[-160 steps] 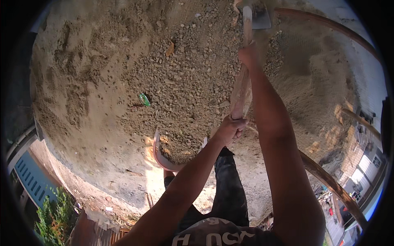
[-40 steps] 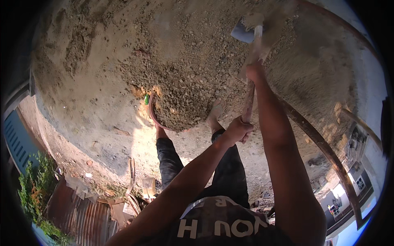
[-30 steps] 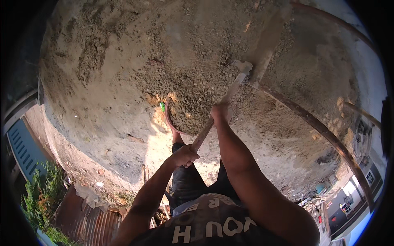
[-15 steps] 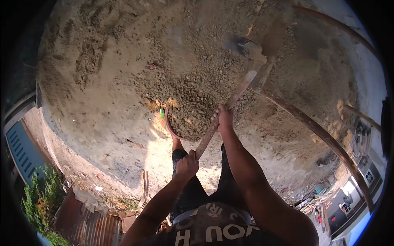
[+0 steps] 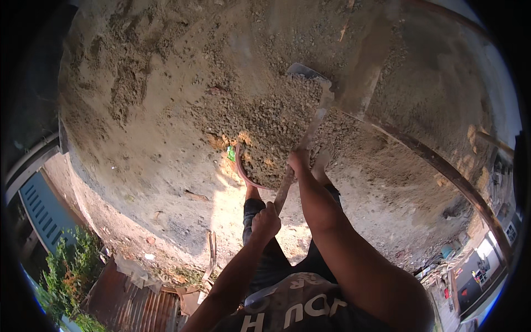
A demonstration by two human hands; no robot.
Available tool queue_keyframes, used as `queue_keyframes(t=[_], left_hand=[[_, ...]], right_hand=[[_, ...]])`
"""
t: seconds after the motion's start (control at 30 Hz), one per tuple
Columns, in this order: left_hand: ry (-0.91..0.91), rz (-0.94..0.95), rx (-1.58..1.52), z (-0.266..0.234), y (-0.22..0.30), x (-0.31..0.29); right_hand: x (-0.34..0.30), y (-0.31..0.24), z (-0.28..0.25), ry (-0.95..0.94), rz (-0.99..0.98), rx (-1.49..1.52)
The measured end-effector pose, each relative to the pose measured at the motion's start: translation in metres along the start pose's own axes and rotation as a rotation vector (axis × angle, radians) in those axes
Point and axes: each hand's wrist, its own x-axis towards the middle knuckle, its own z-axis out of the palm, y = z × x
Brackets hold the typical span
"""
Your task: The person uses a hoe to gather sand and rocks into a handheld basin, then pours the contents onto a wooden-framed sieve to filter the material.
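A hoe with a long wooden handle [image 5: 311, 128] runs diagonally in front of me. My left hand [image 5: 266, 221] is wrapped round the near end of the handle, close to my thighs. Farther up, my right hand [image 5: 298, 160] grips the middle of it. At the far end, the flat metal hoe blade [image 5: 307, 71] sits against the loose gravel [image 5: 260, 116]. A round basin with a reddish rim [image 5: 239, 165] lies just in front of my feet, heaped with gravel; its far side is hidden under the stones.
A green wrapper [image 5: 231, 153] lies beside the basin. A long curved-looking wooden pole [image 5: 437, 166] crosses the right side. Rusty corrugated sheet [image 5: 133, 301] and a leafy plant [image 5: 69, 276] are at lower left. A stick [image 5: 210, 254] lies near my left leg.
The hoe blade has come down and nearer, onto the gravel, and its handle is a little steeper in view. Both hands keep their hold. My right foot now shows beside the handle.
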Motion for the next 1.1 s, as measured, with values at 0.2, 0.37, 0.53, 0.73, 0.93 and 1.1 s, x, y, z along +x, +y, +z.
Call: queue_keyframes(t=[0.2, 0.37, 0.53, 0.73, 0.93, 1.1], left_hand=[[-0.063, 0.01, 0.191, 0.011, -0.157, -0.139], [-0.201, -0.044, 0.327, -0.062, -0.197, -0.243], [-0.217, 0.296, 0.421, -0.053, -0.199, -0.256], [-0.489, 0.3, 0.013, -0.033, -0.022, -0.234], [-0.367, 0.334, 0.266, 0.043, -0.084, -0.193], [0.051, 0.412, 0.709, 0.061, -0.197, -0.159]], right_hand=[[-0.181, -0.15, 0.018, 0.015, 0.935, 1.23], [-0.295, -0.219, -0.004, -0.237, 0.815, 1.926], [-0.321, -0.202, -0.015, -0.072, 0.942, 1.947], [-0.311, 0.018, 0.026, 0.12, 1.123, 1.508], [-0.43, 0.22, 0.064, -0.17, 0.81, 0.724], [-0.481, 0.216, 0.123, -0.296, 0.792, 0.474]])
